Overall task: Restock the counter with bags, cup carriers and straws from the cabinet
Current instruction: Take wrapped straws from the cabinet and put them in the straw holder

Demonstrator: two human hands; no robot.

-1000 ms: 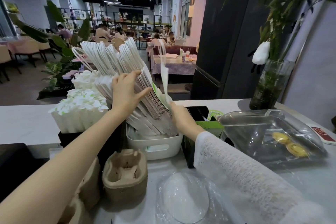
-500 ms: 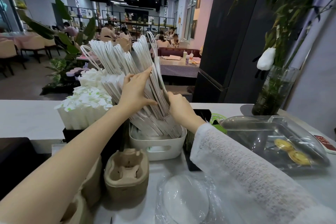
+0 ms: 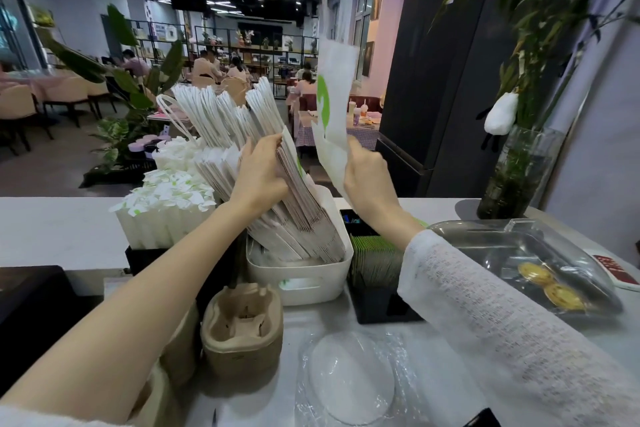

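A single white paper bag (image 3: 334, 104) with a green mark is held up by its lower edge in the closed right hand (image 3: 369, 173), just right of the white bin (image 3: 311, 274) on the worktop (image 3: 55, 229). The stack of bags (image 3: 277, 191) in that bin is pressed leftward by the left hand (image 3: 261, 177) — fingers flat. Wrapped straws (image 3: 166, 208) stand left; cup carriers (image 3: 242, 326) sit in front.
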